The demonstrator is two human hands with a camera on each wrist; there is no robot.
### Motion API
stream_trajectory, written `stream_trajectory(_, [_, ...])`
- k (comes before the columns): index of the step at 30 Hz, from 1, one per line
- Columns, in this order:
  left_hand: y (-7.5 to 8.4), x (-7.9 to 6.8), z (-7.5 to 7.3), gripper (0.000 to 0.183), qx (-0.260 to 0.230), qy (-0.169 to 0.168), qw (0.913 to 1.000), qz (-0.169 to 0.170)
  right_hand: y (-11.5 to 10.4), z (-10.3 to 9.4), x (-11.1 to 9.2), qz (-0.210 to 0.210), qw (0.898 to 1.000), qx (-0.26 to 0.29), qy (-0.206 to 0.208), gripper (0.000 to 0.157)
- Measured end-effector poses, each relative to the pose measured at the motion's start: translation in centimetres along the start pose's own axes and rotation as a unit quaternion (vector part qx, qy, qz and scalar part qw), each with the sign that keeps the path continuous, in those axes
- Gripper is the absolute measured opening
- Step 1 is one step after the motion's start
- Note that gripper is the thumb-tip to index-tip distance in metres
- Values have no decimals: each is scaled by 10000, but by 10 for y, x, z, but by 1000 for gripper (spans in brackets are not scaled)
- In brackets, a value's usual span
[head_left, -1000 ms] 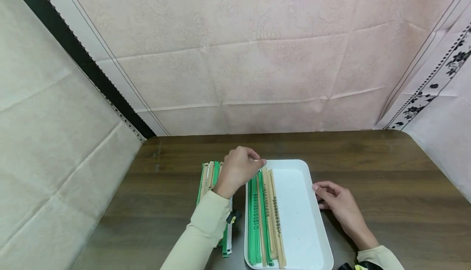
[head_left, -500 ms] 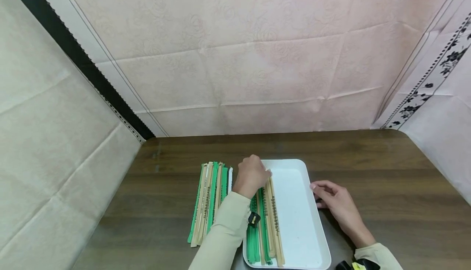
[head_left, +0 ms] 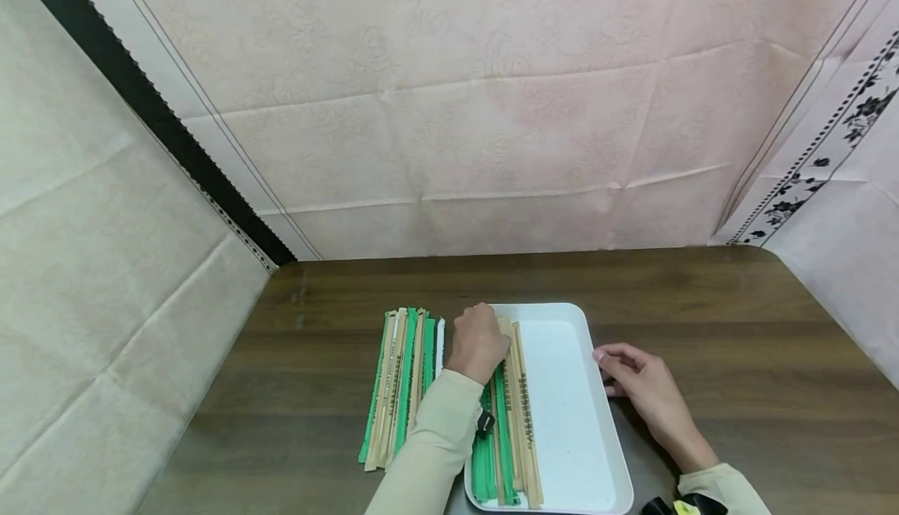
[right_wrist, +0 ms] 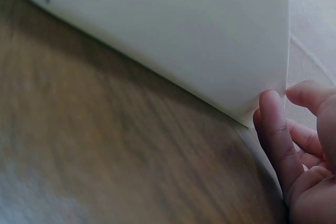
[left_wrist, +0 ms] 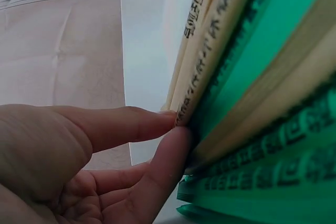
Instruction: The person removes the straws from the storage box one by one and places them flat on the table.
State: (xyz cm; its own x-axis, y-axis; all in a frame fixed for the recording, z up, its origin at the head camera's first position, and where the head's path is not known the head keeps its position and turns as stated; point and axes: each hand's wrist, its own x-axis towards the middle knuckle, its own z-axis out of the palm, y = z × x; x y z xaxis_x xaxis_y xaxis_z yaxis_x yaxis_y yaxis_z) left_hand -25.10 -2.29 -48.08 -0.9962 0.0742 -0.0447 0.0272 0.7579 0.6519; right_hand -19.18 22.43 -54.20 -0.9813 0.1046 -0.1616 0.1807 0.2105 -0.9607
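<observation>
Green and beige slim packets point(head_left: 396, 390) lie in a row on the wooden table point(head_left: 295, 421), left of the white tray point(head_left: 576, 421). At the tray's far left, the left hand point(head_left: 479, 342) has thumb and finger closed on the end of a printed beige packet point(left_wrist: 210, 51), among other packets point(head_left: 483, 472) lying lengthwise. Rightmost, the right hand point(head_left: 642, 386) pinches the tray's rim. I'd judge this step is lining that packet up; next calls for a clean release, neighbours undisturbed.
</observation>
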Motion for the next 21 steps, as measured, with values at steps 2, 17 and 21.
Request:
stream_trajectory(2, [0,0,-1,56,-1,-12,10000,-20,0,0,0,-10,10000,23,2,42])
stream_trajectory(17, [-13,0,-17,11,-1990,-599,9777,-291,-1,0,-2,-50,10000,79,0,42])
stream_trajectory(21, [-18,1,-29,14,-2722,-724,9586,-411,-2,1,-3,-48,9999,91,16,42])
